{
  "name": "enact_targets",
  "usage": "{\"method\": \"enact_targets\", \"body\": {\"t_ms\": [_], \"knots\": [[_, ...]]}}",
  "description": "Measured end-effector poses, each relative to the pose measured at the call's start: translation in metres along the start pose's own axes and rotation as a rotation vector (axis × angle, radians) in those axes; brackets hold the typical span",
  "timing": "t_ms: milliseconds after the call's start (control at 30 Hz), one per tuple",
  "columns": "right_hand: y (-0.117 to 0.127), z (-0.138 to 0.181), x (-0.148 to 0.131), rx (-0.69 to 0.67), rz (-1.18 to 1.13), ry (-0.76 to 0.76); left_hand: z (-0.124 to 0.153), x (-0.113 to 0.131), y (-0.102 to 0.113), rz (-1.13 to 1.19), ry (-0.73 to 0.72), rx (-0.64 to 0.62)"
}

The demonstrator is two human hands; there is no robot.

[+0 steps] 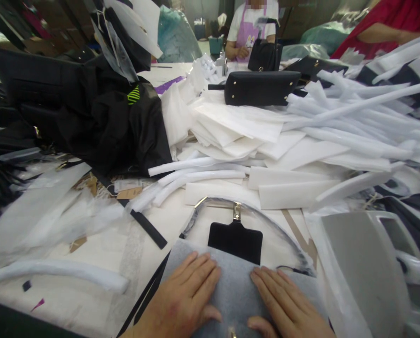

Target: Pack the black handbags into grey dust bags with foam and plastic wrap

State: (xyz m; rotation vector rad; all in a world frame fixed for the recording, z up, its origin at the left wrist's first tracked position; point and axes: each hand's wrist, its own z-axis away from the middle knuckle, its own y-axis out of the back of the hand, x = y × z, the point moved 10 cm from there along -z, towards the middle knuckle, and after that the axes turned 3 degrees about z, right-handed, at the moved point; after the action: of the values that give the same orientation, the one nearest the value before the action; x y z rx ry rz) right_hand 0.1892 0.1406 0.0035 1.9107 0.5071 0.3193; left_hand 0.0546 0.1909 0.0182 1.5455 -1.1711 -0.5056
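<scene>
Two hands, one grey sheet and one curved handle occupy the near middle of the table. The sheet (236, 274) lies directly beneath both hands, with black edging (151, 293) showing along its left side; one gold fitting (232, 332) appears at the lower border of the view (partly cut off). Beyond the sheet arches the single handle (266, 216), wrapped in clear film, and within its curve lies one black tab (235, 240) bearing one gold clasp (237, 212). The left hand (189, 295) rests palm down on the sheet, four fingers close together and pointing forward and inward, thumb turned toward the middle. The right hand (283, 300) mirrors it, palm down, fingers slanting forward to the left, thumb likewise inward. The hands are apart, a strip of sheet between them, and neither is clamped on anything. To the left lie one black strip (148, 228), one white roll (65, 274) and two small scraps (one dark (27, 286), one purple (38, 305)); to the right stands one grey casing (365, 272). Farther back are one black bag (261, 88) on its side and two people, one in a lilac apron (247, 28), one in red (386, 28).
</scene>
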Motion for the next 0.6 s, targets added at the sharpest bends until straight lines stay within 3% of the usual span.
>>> {"method": "enact_targets", "body": {"t_ms": [167,333,467,600], "knots": [[0.002,0.000,-0.002,0.021,0.075,-0.050,0.004,-0.008,-0.015,-0.049,0.026,-0.110],[0.013,-0.003,0.002,0.051,0.037,-0.087,-0.002,-0.017,0.000,0.108,0.123,-0.035],[0.017,-0.008,0.007,0.005,-0.095,-0.097,-0.006,-0.021,0.002,0.214,0.107,-0.022],[0.010,-0.017,0.017,-0.074,-0.170,-0.193,-0.008,-0.028,-0.012,0.288,0.126,-0.114]]}}
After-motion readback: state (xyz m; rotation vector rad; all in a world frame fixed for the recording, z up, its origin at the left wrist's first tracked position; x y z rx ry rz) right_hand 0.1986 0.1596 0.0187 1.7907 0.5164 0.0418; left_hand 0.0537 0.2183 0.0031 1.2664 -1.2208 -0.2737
